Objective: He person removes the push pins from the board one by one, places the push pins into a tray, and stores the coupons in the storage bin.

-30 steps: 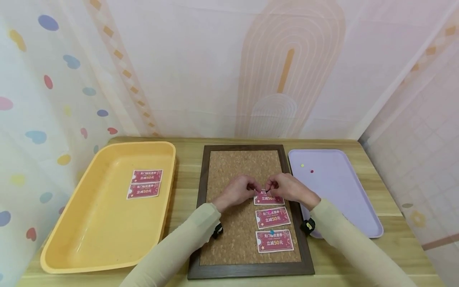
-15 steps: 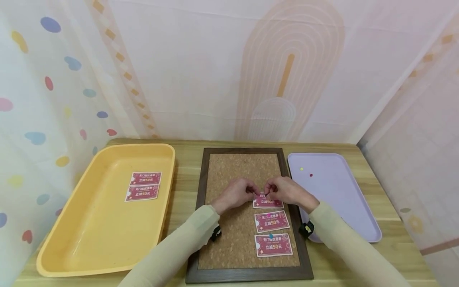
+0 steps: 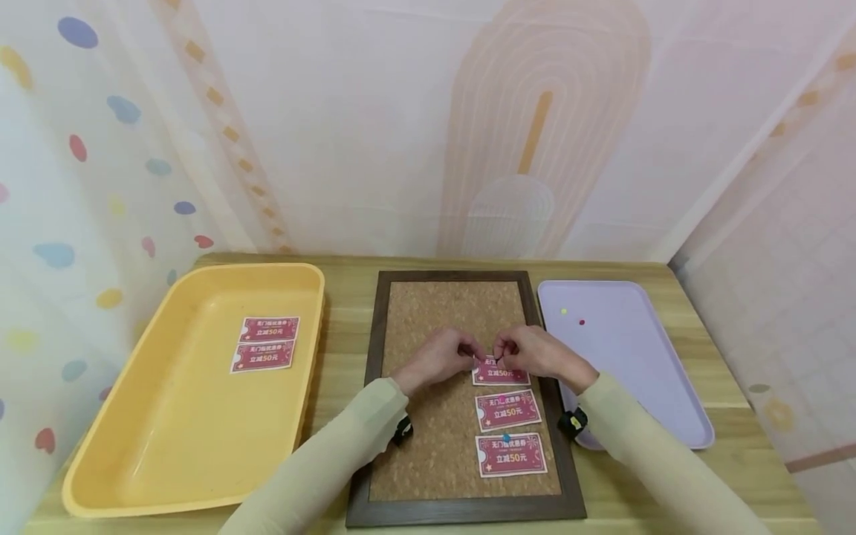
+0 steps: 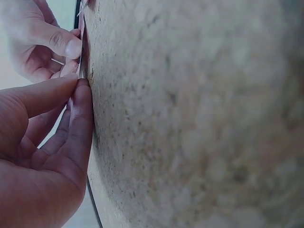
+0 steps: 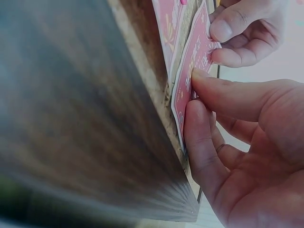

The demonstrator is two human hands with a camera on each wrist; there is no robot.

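Red coupon (image 3: pixel 501 375) is being pinched by the left grip (image 3: pixel 438 360) while the right grip (image 3: pixel 540 352), also closed, is probably positioning a dark pin (image 3: pixel 498 361), next needing a firm push into cork (image 3: pixel 428 461).

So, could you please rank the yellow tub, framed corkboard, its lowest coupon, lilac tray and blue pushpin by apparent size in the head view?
Framed corkboard and yellow tub, too alike to rank
Lilac tray, partly covered
Lowest coupon
Blue pushpin

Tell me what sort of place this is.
Likely an indoor tabletop work corner, though the room beyond is hidden: a wood-grain table is backed by pastel patterned drapes, and a framed corkboard lies on it.
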